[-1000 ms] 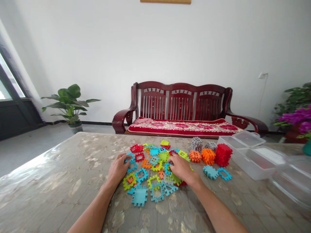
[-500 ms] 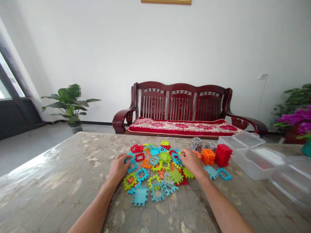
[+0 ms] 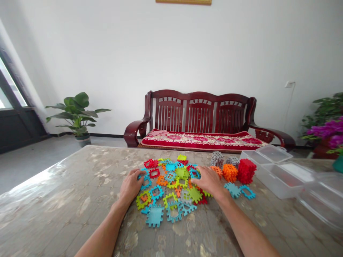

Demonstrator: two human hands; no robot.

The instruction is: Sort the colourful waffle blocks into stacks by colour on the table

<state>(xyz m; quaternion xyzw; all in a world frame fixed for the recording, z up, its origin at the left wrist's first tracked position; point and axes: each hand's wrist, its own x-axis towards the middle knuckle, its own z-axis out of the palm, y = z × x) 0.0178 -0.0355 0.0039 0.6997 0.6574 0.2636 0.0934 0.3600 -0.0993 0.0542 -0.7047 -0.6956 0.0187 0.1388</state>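
A loose pile of flat plastic interlocking tiles with notched edges lies in front of me, in blue, green, red, orange and grey. At its left edge my left hand (image 3: 132,184) rests with fingers stretched forward, touching a blue frame tile (image 3: 146,182). On the right side of the pile, my right hand (image 3: 207,180) has its thumb and fingers apart around a blue tile (image 3: 195,174), not closed on it. Nearest me are a solid blue square tile (image 3: 154,216) and a blue window-frame tile (image 3: 174,211). My right palm partly covers a few tiles.
Right of the pile stand an orange stack (image 3: 229,173), a red stack (image 3: 247,171) and a grey stack (image 3: 217,159) of tiles. Two blue tiles (image 3: 233,190) lie before them. Clear plastic boxes (image 3: 281,180) stand farther right. A wooden bench (image 3: 200,114) is behind the table.
My right hand has shifted slightly left and nearer to me, its thumb and fingers spreading apart from a pinch near a green tile. My left hand has stayed in place.
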